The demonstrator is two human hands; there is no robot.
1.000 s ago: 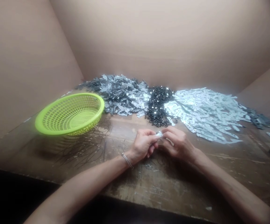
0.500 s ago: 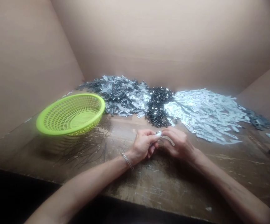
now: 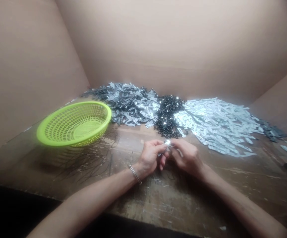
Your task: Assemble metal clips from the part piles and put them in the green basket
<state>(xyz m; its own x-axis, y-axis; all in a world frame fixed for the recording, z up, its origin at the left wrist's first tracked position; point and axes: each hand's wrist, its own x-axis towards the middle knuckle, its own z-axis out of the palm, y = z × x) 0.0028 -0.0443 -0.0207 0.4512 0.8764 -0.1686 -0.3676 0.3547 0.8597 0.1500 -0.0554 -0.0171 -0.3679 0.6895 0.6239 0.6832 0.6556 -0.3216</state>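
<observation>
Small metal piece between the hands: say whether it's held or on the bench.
Held: the small metal piece sits between the left hand and right hand, above the wooden bench.

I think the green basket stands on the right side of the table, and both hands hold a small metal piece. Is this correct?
No: the head view shows the green basket on the left side of the wooden table, not the right. The rest is right: the left hand and the right hand hold a small metal piece.
</observation>
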